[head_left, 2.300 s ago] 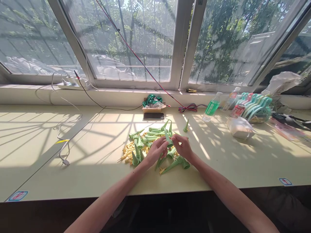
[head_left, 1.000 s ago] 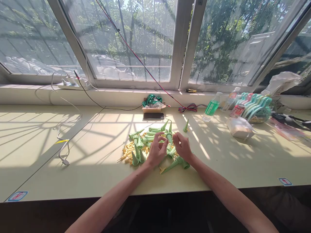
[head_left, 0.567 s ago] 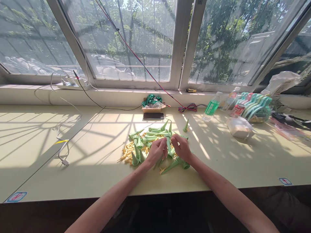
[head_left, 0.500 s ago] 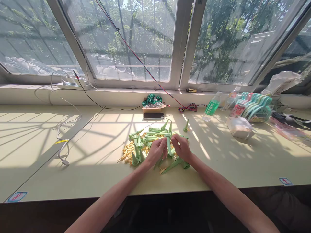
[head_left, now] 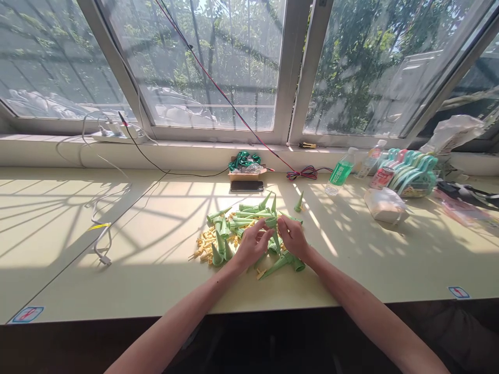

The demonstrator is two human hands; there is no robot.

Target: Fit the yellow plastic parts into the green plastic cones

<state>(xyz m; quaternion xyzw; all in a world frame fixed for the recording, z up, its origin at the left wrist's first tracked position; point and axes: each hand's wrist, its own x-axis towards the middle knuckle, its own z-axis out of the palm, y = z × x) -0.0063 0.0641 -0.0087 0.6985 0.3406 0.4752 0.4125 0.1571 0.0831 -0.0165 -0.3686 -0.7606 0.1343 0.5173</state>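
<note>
A heap of green plastic cones (head_left: 237,221) and small yellow pieces (head_left: 206,241) lies on the pale yellow table (head_left: 156,244). My left hand (head_left: 253,244) and my right hand (head_left: 293,237) meet over the heap's near side. Both pinch one green cone (head_left: 274,232) held between them, wide end up and tip pointing down. Fingers of both hands are curled round it. More cones (head_left: 284,261) lie just below my right wrist. One cone (head_left: 299,201) stands apart behind the heap.
A black phone (head_left: 246,185) and a small box with green items (head_left: 245,165) lie behind the heap. Bottles (head_left: 340,178), a can (head_left: 381,177), teal hangers (head_left: 413,171) and a white bag (head_left: 384,204) are at right. White cables (head_left: 102,228) trail at left.
My left hand opened briefly a second ago, then closed again on the cone. The cone has tilted, its tip now lower between my hands. The heap has not moved.
</note>
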